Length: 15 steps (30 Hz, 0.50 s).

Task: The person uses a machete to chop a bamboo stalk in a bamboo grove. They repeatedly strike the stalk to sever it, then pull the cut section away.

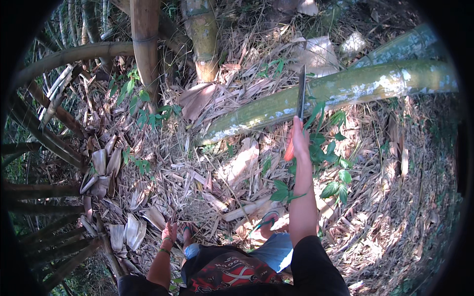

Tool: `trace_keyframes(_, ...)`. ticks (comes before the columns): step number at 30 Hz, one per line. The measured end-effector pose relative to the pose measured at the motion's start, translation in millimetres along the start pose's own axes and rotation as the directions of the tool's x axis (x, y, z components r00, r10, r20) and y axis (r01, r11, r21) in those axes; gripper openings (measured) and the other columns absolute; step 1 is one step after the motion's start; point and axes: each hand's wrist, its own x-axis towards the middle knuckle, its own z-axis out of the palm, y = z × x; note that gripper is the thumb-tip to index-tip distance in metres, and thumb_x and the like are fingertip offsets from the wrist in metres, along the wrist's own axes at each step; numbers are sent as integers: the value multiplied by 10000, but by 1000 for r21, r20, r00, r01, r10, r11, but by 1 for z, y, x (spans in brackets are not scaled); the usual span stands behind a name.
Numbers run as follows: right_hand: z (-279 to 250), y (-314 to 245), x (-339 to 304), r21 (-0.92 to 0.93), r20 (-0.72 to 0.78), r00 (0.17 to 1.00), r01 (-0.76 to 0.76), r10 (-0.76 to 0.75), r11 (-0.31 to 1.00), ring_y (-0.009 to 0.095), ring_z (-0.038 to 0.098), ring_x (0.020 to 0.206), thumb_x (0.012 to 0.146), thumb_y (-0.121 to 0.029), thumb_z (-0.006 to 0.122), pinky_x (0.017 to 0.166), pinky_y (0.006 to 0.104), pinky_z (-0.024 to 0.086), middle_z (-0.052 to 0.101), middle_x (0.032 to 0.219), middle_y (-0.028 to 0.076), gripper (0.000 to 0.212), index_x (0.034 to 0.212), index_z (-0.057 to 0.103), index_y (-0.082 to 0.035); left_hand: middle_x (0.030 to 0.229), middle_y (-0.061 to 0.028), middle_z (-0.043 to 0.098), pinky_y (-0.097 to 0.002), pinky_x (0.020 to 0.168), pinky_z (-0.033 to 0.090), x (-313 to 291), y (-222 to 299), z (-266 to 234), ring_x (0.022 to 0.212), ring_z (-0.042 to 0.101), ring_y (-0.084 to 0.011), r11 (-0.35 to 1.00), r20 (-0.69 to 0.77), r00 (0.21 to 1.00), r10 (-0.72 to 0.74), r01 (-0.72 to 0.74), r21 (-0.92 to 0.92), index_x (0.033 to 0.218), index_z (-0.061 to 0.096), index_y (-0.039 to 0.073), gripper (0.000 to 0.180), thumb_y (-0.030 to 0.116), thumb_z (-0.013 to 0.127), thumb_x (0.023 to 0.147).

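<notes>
My right hand [300, 140] is stretched forward, closed around the orange handle of a machete [301, 91]. Its long, narrow dark blade points away from me and passes over a thick green bamboo stem [247, 118] with whitish patches, which lies across the ground. Whether the blade touches the stem I cannot tell. Down by my left side, my left hand [169, 233] holds nothing; its fingers are loosely apart, above dry leaf litter.
Upright bamboo stems [145, 44] stand at the far left, with a bent one [79, 55] beside them. A second fallen stem [400, 47] lies behind the first. Leafy green plants [338, 187] grow near my right forearm. Dry bamboo sheaths [133, 231] cover the ground by my sandalled feet.
</notes>
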Motion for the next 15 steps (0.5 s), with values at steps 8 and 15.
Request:
trace_keyframes(8,-10,-133,-73,5,-3,924,381,-381,924,66,416,461,934,-591,501,417,224,354,427,576,-32,503,784,470,-112,1054,-219,669,-477,891,478,4,-13,9,1041,613,-413,988,31,999,43,-47,147,1345,442,101,620,552,454,921)
trace_keyframes(15,24,-233,-115,268,-292,499,862,-816,431,114,464,488,964,-431,543,452,260,359,482,548,54,461,733,518,-33,1142,-254,631,-466,919,475,33,-69,-1,1092,592,-410,964,18,998,56,-59,260,1350,443,76,632,542,457,925)
